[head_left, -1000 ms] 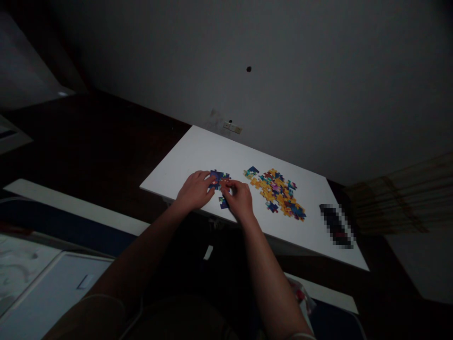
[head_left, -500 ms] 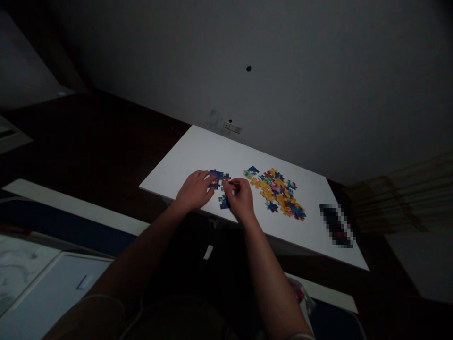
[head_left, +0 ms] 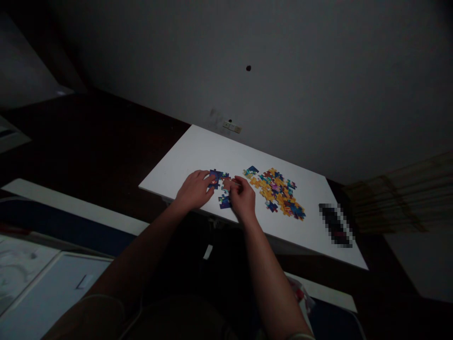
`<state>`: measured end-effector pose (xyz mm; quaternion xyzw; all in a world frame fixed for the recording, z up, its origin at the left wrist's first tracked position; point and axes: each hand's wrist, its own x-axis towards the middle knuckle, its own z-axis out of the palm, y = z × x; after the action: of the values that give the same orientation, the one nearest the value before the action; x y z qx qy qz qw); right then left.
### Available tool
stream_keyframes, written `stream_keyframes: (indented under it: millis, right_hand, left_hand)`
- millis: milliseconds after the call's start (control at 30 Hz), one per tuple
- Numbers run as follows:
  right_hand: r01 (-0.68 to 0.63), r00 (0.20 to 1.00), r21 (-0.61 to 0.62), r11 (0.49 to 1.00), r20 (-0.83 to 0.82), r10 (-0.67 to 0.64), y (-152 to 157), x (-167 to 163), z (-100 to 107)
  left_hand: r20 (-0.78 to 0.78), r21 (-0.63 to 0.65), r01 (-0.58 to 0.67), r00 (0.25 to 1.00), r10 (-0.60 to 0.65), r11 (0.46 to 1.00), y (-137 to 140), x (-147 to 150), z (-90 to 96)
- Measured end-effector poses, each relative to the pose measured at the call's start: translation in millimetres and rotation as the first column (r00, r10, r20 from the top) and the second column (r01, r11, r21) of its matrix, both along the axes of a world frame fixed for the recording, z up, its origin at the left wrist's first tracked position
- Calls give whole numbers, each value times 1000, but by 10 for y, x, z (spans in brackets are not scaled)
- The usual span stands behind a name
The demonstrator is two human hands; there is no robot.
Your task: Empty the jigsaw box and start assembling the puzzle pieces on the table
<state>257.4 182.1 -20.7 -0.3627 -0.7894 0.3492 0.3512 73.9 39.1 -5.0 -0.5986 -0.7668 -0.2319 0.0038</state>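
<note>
My left hand (head_left: 196, 190) rests at the near side of the white table (head_left: 198, 146), its fingers spread and their tips touching joined blue puzzle pieces (head_left: 215, 180). Just to the right, my right hand (head_left: 243, 196) is closed in a pinch over a pinkish-brown puzzle piece (head_left: 226, 184) beside the blue ones. Its fingers hide part of that piece. A blue-purple puzzle piece (head_left: 224, 202) lies below, by the right hand's edge. To the right of my hands spreads a pile of loose yellow, blue and pink puzzle pieces (head_left: 279, 193).
A small group of blue-green pieces (head_left: 251, 171) lies at the pile's upper left. On the table's right end is a dark pixelated object (head_left: 336, 225). A wall with a socket (head_left: 232, 126) stands behind the table. A white-edged bench (head_left: 74, 205) is at lower left.
My right hand has shifted slightly right, and its fingers uncover more of the pinkish-brown piece. My left hand stays on the blue pieces.
</note>
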Motion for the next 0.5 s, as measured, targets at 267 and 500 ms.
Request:
stream_keyframes:
  millis: [267,500]
  right_hand:
    - [74,992,-46,996,-99,-78,-7,-5,4]
    - [87,986,-55,995,-141,-94,14,5,-17]
  left_hand:
    - [24,25,-12,1000,11,1000,3,-7,-50]
    - [9,24,-18,1000,18,1000,2,-14,-66]
